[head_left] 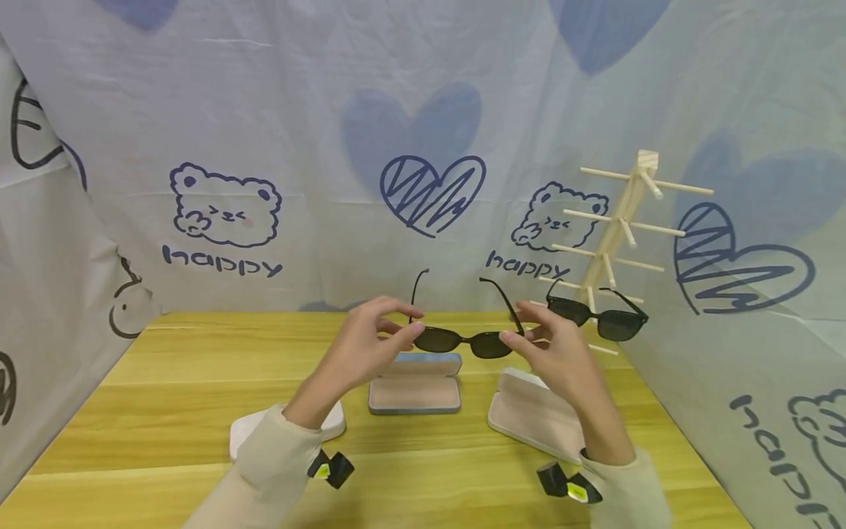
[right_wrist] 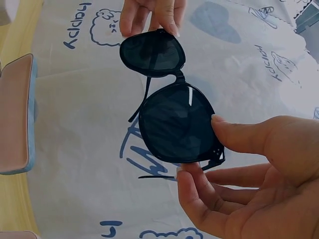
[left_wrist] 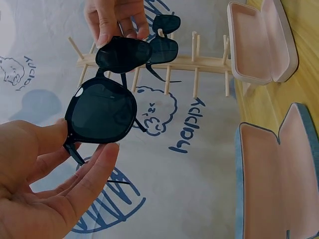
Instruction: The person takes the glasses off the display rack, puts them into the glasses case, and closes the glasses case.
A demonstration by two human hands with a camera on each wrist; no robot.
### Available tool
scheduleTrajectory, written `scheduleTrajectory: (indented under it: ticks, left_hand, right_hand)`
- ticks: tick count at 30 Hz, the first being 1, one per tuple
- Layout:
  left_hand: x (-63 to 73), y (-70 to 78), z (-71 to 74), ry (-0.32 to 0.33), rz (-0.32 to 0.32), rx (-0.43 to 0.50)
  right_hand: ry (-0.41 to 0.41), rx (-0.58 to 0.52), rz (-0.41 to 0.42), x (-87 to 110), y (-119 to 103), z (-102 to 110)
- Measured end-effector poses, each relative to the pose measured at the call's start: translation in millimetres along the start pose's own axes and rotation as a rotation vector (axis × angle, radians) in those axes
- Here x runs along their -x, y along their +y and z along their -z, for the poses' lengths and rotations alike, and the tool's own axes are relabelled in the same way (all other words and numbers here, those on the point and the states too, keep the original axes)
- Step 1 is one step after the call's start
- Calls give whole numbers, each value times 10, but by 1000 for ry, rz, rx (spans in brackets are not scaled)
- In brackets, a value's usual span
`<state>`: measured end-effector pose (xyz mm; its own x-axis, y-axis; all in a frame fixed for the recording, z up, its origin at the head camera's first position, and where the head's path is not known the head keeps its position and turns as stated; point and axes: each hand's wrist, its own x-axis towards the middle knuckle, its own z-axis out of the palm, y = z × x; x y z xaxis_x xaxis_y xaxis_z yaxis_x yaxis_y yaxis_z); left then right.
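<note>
A pair of black sunglasses [head_left: 465, 342] is held up above the table, temples unfolded and pointing away from me. My left hand [head_left: 377, 339] pinches its left end near the hinge between thumb and fingers. At the opposite end my right hand [head_left: 551, 342] grips the frame the same way, thumb on the front edge. Below the sunglasses lies an open blue glasses case [head_left: 414, 397] with a pale pink lining. Under my right forearm is an open white case [head_left: 529, 415]. Another white case [head_left: 333, 422] is partly hidden by my left arm.
A wooden peg stand [head_left: 617, 228] rises at the back right, with a second pair of dark sunglasses [head_left: 617, 325] hanging on its lower pegs. Behind the wooden table [head_left: 198, 367] hangs a pale cloth [head_left: 317, 147] printed with hearts and bears.
</note>
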<state>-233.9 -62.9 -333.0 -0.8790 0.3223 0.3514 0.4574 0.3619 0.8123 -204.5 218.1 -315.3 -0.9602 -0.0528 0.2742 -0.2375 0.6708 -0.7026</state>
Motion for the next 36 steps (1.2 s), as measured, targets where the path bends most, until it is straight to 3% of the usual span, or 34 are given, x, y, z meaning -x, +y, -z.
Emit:
scheduleTrajectory:
  ticks: [7,16,22,36]
  left_hand:
    - [65,-55,27,-7,43,23]
    - [182,-182,39,12,32,70]
    - [266,-273,32,20,87,137]
    - [425,-390,51,32,129,138]
  right_hand:
    - [-43,-11,16,1,-15,-54]
    - [-76,-34,48,17,3,-180]
    - [-100,-46,60,11,26,-265]
    - [-180,-79,94,47,21,-407]
